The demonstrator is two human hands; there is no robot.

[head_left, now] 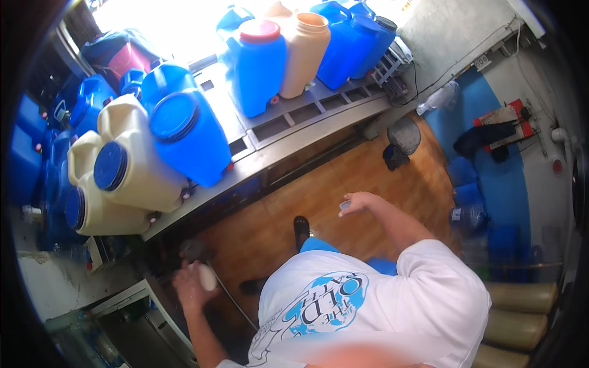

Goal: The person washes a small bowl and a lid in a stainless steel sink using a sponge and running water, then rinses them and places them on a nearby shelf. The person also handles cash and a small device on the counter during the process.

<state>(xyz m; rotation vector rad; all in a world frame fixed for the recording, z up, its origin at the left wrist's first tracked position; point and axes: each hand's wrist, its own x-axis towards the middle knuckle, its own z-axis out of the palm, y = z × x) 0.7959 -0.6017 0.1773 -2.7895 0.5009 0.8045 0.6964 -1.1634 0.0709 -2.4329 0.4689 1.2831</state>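
My right hand (359, 202) is held out over the tiled floor, its fingers closed on a small, pale, round cup or cap (345, 205). At the lower left, my left hand (189, 284) is smeared by motion. A white oval thing (208, 277) lies right against its fingers; I cannot tell whether they grip it. A dim grey round thing (192, 248) shows just beyond the fingertips. A thin pale rod (236, 303) slants down beside that hand.
A metal counter (261, 147) with slots carries blue jugs (190, 138), cream jugs (144, 162) and a peach open-mouthed jug (304, 55). A grey round container (404, 135) stands on the floor beyond my right hand. Blue-lidded bottles (467, 218) line the right wall. A metal-framed cabinet (144, 325) is lower left.
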